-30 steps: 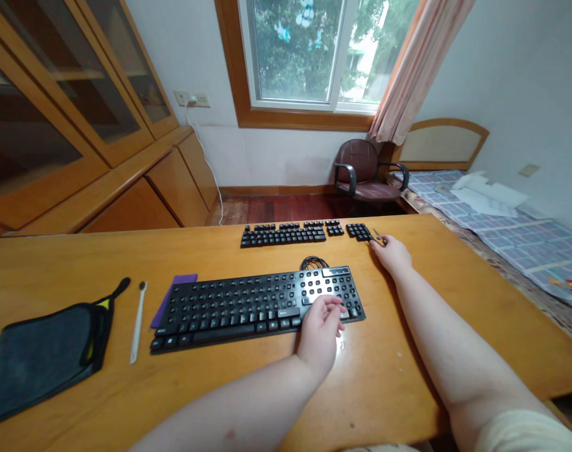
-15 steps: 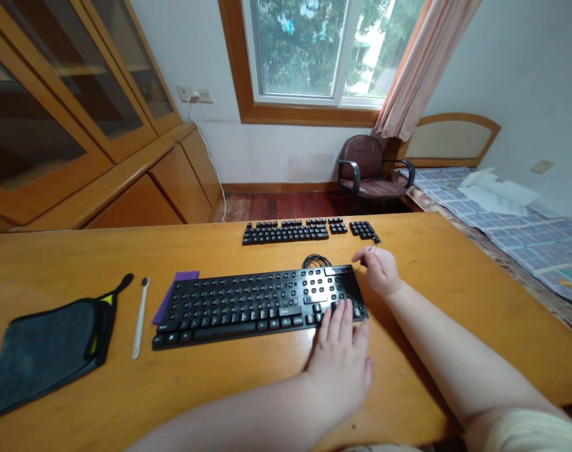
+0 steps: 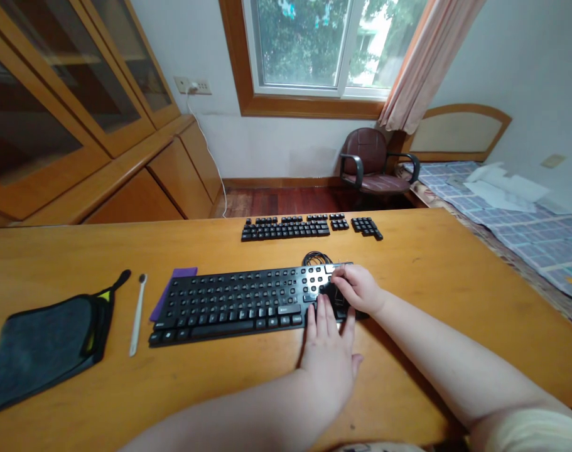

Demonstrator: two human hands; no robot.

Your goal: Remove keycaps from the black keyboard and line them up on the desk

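Note:
A black keyboard (image 3: 229, 304) lies on the wooden desk, with most of its keycaps off and bare switch stems showing. Keycaps are still on along its bottom rows. My left hand (image 3: 328, 351) rests open, its spread fingertips on the lower right edge of the keyboard. Above the number pad, my right hand (image 3: 358, 287) is closed on what looks like a wire keycap puller (image 3: 339, 297), thin wire showing below the fingers. My hands hide much of the number pad.
Loose black keycaps (image 3: 286, 231) lie in keyboard order near the desk's far edge. Behind the keyboard is a coiled cable (image 3: 316, 257); a purple cloth (image 3: 182, 272) sticks out beneath its left end. Further left lie a toothbrush (image 3: 138, 314) and a dark grey pouch (image 3: 45, 342).
My right hand has moved left from beside the keyboard to over its number pad. My left hand has shifted slightly left along the keyboard's edge.

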